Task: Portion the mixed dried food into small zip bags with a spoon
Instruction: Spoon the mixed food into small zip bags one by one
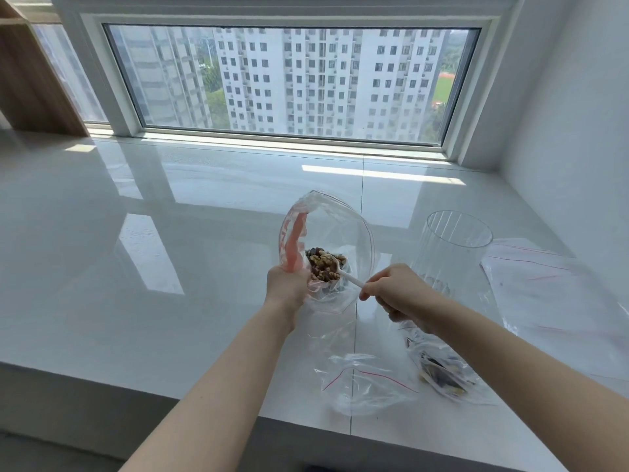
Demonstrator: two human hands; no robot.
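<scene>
Nearest, a filled small bag [442, 369] and an empty one [367, 379] lie on the bench [136, 267], handy for filling; beyond, the left hand [287, 284] grips the big bag [326, 240] open while the right hand [394, 291], at 3 o'clock, pinches the spoon [343, 272] in the dried mix [323, 264].

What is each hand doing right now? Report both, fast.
Left hand: grips the open bag of dried food.
Right hand: pinches the spoon, its bowl in the food.
</scene>
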